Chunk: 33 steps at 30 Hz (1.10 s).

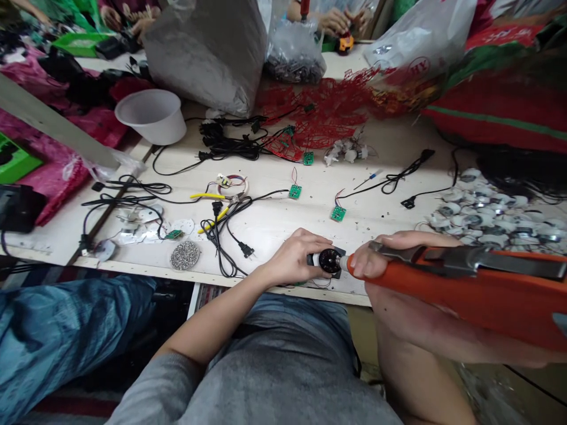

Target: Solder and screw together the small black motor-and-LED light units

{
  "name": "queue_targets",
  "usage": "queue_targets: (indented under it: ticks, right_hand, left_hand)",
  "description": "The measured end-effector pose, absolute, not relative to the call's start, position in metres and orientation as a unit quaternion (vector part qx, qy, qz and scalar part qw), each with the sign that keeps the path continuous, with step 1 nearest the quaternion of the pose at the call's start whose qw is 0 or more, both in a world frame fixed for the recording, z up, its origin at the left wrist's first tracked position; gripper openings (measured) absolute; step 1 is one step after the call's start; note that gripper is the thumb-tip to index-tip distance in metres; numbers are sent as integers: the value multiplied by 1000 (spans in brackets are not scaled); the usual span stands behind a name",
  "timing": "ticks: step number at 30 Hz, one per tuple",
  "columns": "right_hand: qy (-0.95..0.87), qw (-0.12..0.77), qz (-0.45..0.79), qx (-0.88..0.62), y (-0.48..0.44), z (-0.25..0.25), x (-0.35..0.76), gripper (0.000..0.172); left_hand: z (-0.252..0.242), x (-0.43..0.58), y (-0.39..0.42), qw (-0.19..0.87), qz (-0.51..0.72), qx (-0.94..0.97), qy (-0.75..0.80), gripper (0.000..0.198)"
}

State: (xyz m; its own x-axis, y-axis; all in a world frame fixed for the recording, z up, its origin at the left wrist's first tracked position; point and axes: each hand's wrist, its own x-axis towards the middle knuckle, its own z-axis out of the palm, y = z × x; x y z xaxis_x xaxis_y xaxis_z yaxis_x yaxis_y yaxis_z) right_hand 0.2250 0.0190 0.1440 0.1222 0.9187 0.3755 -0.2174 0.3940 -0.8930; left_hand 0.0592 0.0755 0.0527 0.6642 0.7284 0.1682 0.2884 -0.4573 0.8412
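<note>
My left hand (297, 257) is closed around a small round part with a black face (330, 260), holding it at the table's front edge. An orange power screwdriver (447, 289) is gripped in my right hand (376, 260), and its tip meets the black face. A dark flat piece shows beneath the part; its kind is hidden. Just beyond lie green circuit boards (338, 213) with thin wires and black power cords. Left of my hands are yellow-handled pliers (217, 217) and a round dish of small screws (185, 255).
White round parts (491, 212) are heaped at the right. A white bucket (153, 118) and a large grey bag (206, 53) stand at the back left. Red mesh (319, 106) and plastic bags lie behind. Other people's hands (339, 22) work across the table.
</note>
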Motion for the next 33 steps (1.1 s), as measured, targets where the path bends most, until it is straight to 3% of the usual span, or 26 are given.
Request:
queue_targets:
  ticks: [4,8,19,26,31,33]
  right_hand:
    - [-536,635,433,-348,19,142,223,46]
    - [-551,627,422,-354,19,142,219,21]
    - [-540,642,399,-371,22,151,208,12]
    - [-579,606,432,-334,24,145,223,21]
    - [-555,638,416,-334,24,141,222,67]
    - [-523,674,397,-338,22,140,216,71]
  left_hand:
    - [54,59,77,427,266,804,318,36]
    - [56,60,77,434,253,802,323,35]
    - [59,61,78,440,247,805,312,27]
    - [59,62,80,442,254,807,299,30]
    - [56,59,80,436,245,813,297,40]
    - [55,56,78,424,243,816,310,57]
